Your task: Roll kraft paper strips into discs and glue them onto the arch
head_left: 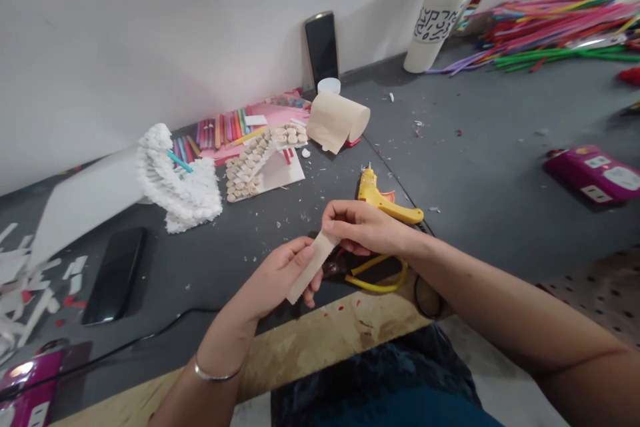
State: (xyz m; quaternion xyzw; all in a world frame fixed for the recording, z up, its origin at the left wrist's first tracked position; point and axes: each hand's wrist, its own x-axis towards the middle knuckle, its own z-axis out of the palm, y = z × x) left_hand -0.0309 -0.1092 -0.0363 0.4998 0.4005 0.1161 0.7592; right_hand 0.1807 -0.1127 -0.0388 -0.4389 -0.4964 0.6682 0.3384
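Note:
A narrow strip of tan paper [313, 268] slants between my two hands above the table's front edge. My left hand [287, 273] grips its lower part, thumb on top and fingers beneath. At the strip's upper end, my right hand [357, 225] pinches it between thumb and fingers. Yellow-handled scissors [380, 285] lie just under my right hand, their blades partly hidden. Behind that hand rests a yellow glue gun [387, 200]. Farther back, a white board [280, 173] carries several small rolled tan paper coils [245, 163]. A curled sheet of tan paper [335, 119] lies beyond it.
A fluffy white letter-like piece [175, 180] and a black phone [115, 273] lie to the left. Another phone [323, 47] leans on the wall. A tumbler [437, 20], pipe cleaners [560, 20] and a purple power strip [595, 173] occupy the right side. A black cable [165, 327] crosses the front left.

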